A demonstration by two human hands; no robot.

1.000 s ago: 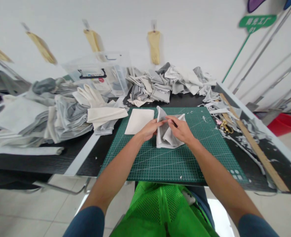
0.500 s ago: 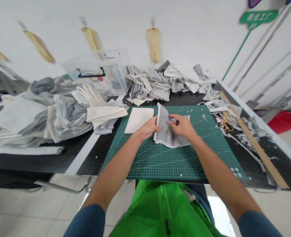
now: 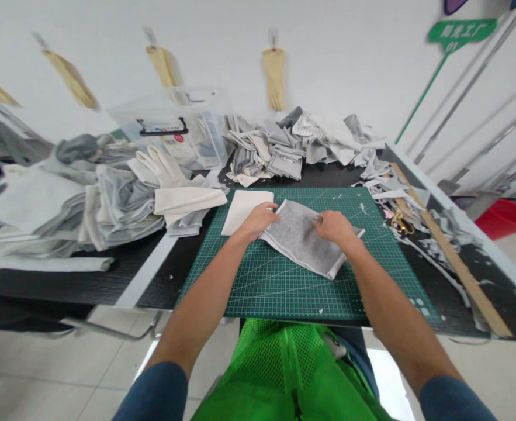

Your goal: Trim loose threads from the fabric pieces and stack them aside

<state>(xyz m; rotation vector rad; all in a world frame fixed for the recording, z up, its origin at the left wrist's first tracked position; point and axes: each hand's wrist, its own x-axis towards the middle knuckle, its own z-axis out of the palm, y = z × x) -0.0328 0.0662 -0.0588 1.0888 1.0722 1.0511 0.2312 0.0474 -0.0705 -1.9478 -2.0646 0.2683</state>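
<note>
A grey piece of cloth (image 3: 304, 240) with pale edges lies slantwise on the green cutting mat (image 3: 258, 292). My left hand (image 3: 260, 220) pinches its left end between thumb and fingers. On the far edge, toward the right, my right hand (image 3: 334, 226) grips the same cloth with bent fingers. Partly behind my left hand, a cream folded cloth (image 3: 246, 211) rests flat on the mat.
Heaped grey and cream cloths (image 3: 121, 204) fill the left side, by a clear plastic box (image 3: 174, 126). More folded cloths (image 3: 279, 149) are piled behind the mat. On the right lie gold-handled scissors (image 3: 401, 223), scraps and a wooden ruler (image 3: 454, 257).
The grey cloth was raised and folded up at its left side; now it is spread lower across the mat. My right hand has moved slightly right and down.
</note>
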